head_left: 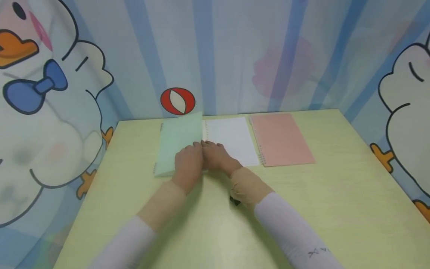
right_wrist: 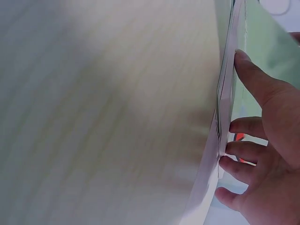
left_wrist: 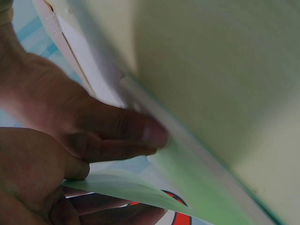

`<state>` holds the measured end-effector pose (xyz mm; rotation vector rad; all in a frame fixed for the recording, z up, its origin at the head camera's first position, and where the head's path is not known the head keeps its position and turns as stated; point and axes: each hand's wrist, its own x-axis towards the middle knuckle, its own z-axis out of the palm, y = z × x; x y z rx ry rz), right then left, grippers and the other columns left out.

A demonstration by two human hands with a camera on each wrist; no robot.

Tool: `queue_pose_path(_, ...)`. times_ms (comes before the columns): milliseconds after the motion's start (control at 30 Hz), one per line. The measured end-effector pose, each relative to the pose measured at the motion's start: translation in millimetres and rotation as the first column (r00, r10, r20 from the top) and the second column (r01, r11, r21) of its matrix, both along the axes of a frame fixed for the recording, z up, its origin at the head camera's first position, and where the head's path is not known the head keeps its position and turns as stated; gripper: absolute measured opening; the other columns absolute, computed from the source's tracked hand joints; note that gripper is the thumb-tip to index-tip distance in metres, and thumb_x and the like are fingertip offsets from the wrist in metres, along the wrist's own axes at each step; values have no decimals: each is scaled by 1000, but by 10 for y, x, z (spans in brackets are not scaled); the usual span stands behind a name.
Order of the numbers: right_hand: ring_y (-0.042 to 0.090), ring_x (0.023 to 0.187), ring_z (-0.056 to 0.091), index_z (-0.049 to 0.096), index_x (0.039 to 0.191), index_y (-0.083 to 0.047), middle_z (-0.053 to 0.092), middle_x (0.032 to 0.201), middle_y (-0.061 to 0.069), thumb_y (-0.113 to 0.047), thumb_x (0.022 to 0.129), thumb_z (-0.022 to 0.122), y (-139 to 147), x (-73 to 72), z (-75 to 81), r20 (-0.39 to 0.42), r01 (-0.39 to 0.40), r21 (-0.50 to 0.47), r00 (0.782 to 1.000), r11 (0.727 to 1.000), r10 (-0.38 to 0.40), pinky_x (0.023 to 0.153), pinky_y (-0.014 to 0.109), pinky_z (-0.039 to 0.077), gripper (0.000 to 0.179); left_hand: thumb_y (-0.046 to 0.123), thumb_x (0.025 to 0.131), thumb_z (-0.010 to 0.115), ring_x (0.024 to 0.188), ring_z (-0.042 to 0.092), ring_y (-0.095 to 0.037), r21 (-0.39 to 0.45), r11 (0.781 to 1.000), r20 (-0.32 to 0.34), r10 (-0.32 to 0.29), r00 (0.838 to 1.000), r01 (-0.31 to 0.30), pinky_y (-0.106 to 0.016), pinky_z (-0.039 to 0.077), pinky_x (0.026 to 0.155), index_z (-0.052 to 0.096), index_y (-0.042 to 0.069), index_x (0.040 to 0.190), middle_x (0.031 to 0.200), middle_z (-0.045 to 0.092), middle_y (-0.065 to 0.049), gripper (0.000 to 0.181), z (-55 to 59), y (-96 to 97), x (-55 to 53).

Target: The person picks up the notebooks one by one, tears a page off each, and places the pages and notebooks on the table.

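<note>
Arms: two forearms in pale sleeves (head_left: pixel 289 222) and beige cuffs (head_left: pixel 250 185) reach forward over the desk (head_left: pixel 329 209), converging until the hands meet side by side.
Left hand (head_left: pixel 189 162): wrist angled slightly to the right, back uppermost; thumb and fingers pinch a pale green cover (left_wrist: pixel 124 182), the thumb on one face, the fingers behind it.
Right hand (head_left: pixel 217 154): angled inward to the left; fingers spread and only gently bent, gripping nothing; the left-bound notebook's page edge (right_wrist: pixel 227 89) meets the thumb and fingertips.
Green notebook (head_left: pixel 171 138): at the left of a row of three on the far half of the desk; spiral-bound along its left side, its right edge raised beside the hands.
White notebook (head_left: pixel 233 140): lies flat in the middle, its near left corner behind the right hand.
Pink notebook (head_left: pixel 283 140): flat at the right end, spiral at left, well apart from the left hand.
Backdrop: cartoon ducks (head_left: pixel 64 149) and a red-and-white ball (head_left: pixel 169 101) on blue stripes.
</note>
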<state>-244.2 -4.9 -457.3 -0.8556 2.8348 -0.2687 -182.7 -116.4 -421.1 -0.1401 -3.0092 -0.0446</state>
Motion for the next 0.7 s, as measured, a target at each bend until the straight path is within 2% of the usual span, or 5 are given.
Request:
queue_pose_path(167, 33, 151, 42, 65, 145, -11, 53, 157, 12, -30, 102, 70, -13, 13, -4, -58, -11, -28, 998, 1000, 9, 113, 63, 41, 47, 10, 108, 57, 92, 75, -36, 14, 1000, 91, 5, 996, -6, -49, 63, 75, 63, -4, 108, 95, 72, -19, 15, -126, 20, -8)
queue_pose_path(267, 31, 149, 44, 63, 145, -8, 55, 155, 11, -29, 103, 67, 13, -13, -63, -79, -14, -39, 997, 999, 11, 112, 59, 44, 47, 16, 109, 57, 92, 74, -36, 6, 1000, 133, 9, 991, -9, -49, 62, 74, 62, -2, 106, 94, 71, -18, 19, -155, 12, -11)
queue_pose_path(500, 41, 148, 45, 45, 147, 10, 37, 164, 30, -28, 106, 55, 183, -85, -90, -33, -32, -94, 999, 995, 29, 118, 50, 42, 57, 33, 115, 44, 83, 73, -35, -80, 996, 104, -27, 994, 35, -47, 61, 68, 67, -3, 117, 87, 70, -16, 42, -253, 11, -11)
queue_pose_path(600, 39, 152, 40, 41, 155, 6, 33, 168, 27, -33, 106, 59, 255, -78, -35, 17, -29, -78, 999, 997, 30, 122, 52, 36, 66, 34, 115, 43, 81, 73, -33, -112, 992, 86, -50, 995, 59, -45, 61, 65, 70, -2, 111, 83, 70, -15, 45, -292, 36, -1)
queue_pose_path(700, 35, 158, 29, 39, 161, 1, 30, 171, 20, -38, 106, 62, 298, -41, 7, 43, -52, -38, 998, 998, 53, 124, 59, 30, 71, 27, 112, 52, 79, 73, -31, -153, 985, 88, -73, 993, 86, -45, 61, 63, 72, 1, 99, 82, 71, -13, 36, -305, 68, 10)
